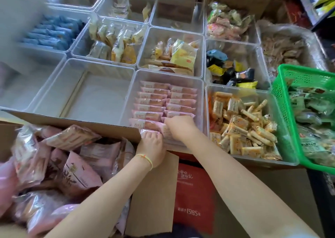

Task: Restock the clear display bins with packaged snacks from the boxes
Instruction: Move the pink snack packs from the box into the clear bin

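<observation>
Head view: both hands work at the near end of a clear bin (200, 100) in the middle of the frame; that bin holds two neat rows of pink snack packets (164, 100), lying flat and overlapping; the left hand (151, 143) has its fingers curled over one pink packet at the bin's near left corner; the right hand (178, 126) reaches in just beside it, its fingers bent down onto the nearest packets of the right row, though whether they pinch one I cannot tell; a thin yellow bracelet (146, 159) circles the left wrist; in the lower left an open cardboard box (76, 120) is heaped with larger pink bags (79, 174); left of the filled bin sits another clear bin (59, 78); to the right a bin of orange stick snacks (244, 127), then a green basket (284, 114) at the right edge.
</observation>
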`<control>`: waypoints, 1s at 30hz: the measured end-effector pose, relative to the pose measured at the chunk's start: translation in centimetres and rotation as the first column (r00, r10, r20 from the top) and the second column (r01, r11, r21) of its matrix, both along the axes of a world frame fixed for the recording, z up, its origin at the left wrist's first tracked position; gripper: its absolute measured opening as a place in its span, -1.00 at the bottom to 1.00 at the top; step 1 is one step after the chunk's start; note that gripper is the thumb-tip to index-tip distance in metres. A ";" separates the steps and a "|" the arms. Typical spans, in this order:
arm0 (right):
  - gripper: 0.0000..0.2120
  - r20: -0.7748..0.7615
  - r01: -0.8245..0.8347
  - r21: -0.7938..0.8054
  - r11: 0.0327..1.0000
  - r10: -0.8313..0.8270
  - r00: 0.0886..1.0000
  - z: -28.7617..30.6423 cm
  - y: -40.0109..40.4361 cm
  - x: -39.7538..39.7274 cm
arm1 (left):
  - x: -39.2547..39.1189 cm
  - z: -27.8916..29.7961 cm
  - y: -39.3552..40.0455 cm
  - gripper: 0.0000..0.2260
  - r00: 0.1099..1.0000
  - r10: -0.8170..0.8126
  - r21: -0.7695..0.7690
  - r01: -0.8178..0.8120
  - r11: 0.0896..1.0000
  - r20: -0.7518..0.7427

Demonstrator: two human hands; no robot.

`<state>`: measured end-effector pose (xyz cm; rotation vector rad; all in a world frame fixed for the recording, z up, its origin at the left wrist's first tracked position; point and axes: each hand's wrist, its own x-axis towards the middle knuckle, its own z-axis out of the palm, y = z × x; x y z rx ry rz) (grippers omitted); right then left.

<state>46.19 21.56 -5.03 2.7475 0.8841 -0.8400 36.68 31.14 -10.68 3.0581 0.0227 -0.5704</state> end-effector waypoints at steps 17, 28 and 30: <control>-0.77 -0.227 0.206 -0.013 0.979 -0.203 0.952 -4.3 -3.3 0.9 | 1.5 0.3 0.0 -0.48 0.997 0.057 -0.298 -0.041 0.954 0.045; -0.74 -0.263 0.263 -0.054 0.963 -0.268 0.927 -3.9 -3.4 0.9 | 4.4 0.9 -0.3 -0.18 0.935 0.041 -0.150 -0.100 0.984 -0.351; -0.81 -0.220 0.282 -0.055 0.958 -0.287 0.932 -3.6 -2.9 0.9 | 5.1 1.3 -0.1 -0.55 0.938 0.094 -0.198 -0.167 0.966 -0.335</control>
